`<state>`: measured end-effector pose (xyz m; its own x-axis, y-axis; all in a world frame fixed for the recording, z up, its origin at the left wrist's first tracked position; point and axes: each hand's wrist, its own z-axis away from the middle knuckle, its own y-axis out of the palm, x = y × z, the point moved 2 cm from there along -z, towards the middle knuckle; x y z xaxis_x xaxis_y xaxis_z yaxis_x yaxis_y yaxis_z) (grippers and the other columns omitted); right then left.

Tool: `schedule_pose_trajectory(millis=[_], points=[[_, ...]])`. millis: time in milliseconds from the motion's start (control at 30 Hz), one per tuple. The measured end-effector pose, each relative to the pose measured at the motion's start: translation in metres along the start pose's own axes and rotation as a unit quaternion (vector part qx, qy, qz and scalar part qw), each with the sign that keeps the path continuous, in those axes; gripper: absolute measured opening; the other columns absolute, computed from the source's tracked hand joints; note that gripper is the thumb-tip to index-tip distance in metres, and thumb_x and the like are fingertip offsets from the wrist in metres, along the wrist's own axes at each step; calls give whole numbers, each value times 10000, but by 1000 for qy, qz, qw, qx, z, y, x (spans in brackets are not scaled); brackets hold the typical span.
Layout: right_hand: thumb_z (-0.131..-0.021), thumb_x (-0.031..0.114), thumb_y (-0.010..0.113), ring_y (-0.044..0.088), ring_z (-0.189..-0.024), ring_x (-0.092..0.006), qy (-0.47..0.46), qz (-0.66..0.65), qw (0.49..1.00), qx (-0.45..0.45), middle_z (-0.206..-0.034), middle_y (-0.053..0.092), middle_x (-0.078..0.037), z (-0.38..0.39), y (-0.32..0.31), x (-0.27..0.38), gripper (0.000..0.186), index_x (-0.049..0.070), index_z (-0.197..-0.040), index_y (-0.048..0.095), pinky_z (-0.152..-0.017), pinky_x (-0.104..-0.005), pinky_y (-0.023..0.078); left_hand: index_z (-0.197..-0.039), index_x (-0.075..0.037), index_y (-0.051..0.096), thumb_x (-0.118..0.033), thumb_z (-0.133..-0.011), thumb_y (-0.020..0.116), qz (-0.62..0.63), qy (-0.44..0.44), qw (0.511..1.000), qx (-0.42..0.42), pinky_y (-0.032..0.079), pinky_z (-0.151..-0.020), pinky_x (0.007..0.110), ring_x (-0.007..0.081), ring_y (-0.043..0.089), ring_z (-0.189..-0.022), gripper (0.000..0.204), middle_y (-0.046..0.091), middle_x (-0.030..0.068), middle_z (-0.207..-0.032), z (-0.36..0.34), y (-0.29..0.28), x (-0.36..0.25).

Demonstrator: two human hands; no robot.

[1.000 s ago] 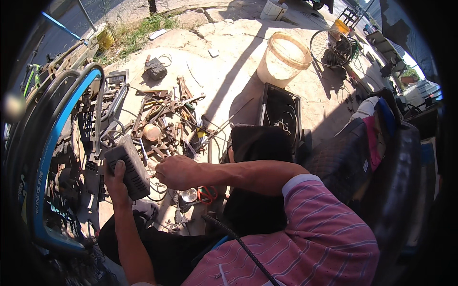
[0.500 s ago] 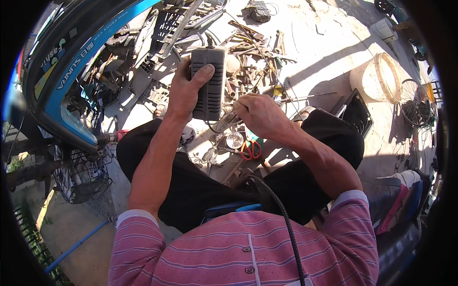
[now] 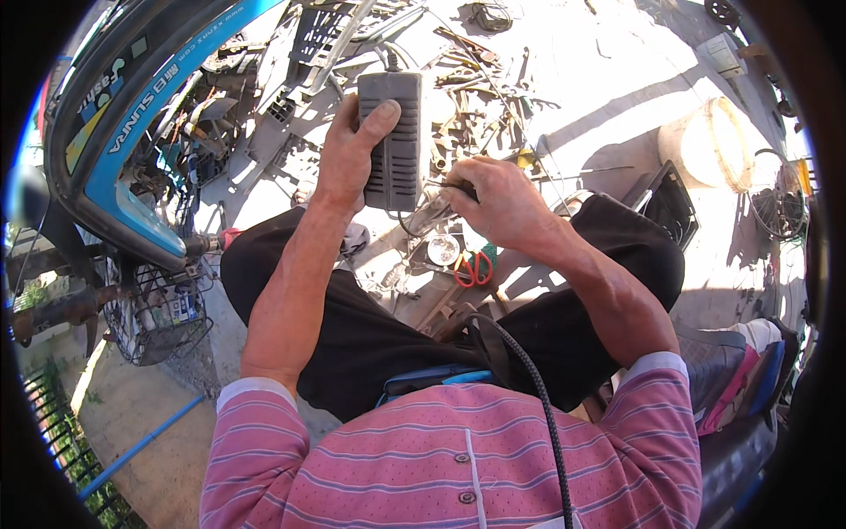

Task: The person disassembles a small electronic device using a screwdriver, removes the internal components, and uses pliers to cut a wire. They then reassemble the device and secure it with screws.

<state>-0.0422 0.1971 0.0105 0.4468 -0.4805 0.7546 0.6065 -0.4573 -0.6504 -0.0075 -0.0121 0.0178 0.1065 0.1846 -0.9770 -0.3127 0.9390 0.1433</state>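
My left hand [image 3: 349, 155] grips a grey ribbed power adapter box [image 3: 395, 141] from its left side, thumb across the front, holding it upright above my knees. My right hand [image 3: 495, 201] is closed at the box's lower right corner, pinching something there that looks like its cable end or a small tool; I cannot tell which. Below the hands, red-handled scissors [image 3: 472, 267] and a small round glass part [image 3: 441, 248] lie on the ground between my legs.
Several rusty tools and metal parts [image 3: 480, 97] are scattered on the sunlit ground ahead. A blue vehicle body panel [image 3: 132, 106] and a wire basket [image 3: 154, 309] stand at the left. A pale bucket [image 3: 709, 141], a black crate [image 3: 665, 207] and a fan [image 3: 775, 207] are at the right.
The view has swung from looking ahead to looking down over my lap. The adapter box stays in my left hand, and my right hand has moved up to its lower right corner.
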Motion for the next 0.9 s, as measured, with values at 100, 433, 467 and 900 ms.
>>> schedule_pose_trajectory(millis=[100, 433, 467, 900], points=[[-938, 266, 647, 698, -779, -327, 40, -30, 998, 25, -835, 711, -174, 1, 0, 1, 297, -21, -991, 704, -774, -433, 541, -1251, -10, 558, -416, -885, 764, 34, -20, 999, -13, 584, -748, 305, 139, 664, -879, 584, 653, 79, -1032, -1, -4, 0], [-943, 254, 675, 520, -607, -88, 109, -158, 981, -18, -659, 614, -46, -9, 8, 5, 311, -54, -906, 699, -576, -314, 441, -1241, 3, 554, -386, -886, 768, 45, 11, 999, -26, 582, -721, 281, 119, 659, -842, 568, 650, 78, -1027, 5, 10, 3], [-941, 249, 675, 515, -605, -88, 95, -153, 983, -25, -655, 610, -47, -10, 9, 4, 309, -56, -896, 696, -574, -317, 440, -1238, 2, 552, -390, -887, 765, 47, 6, 999, -25, 583, -716, 281, 120, 659, -836, 568, 649, 78, -1025, 6, 10, 3], [-824, 109, 660, 692, -813, -347, -66, -3, 995, -74, -848, 677, -175, -17, -1, 12, 162, 12, -954, 671, -753, -434, 548, -1208, 3, 540, -400, -903, 746, 98, -3, 995, -32, 589, -628, 290, 124, 667, -766, 545, 642, 78, -972, 1, 6, 6]])
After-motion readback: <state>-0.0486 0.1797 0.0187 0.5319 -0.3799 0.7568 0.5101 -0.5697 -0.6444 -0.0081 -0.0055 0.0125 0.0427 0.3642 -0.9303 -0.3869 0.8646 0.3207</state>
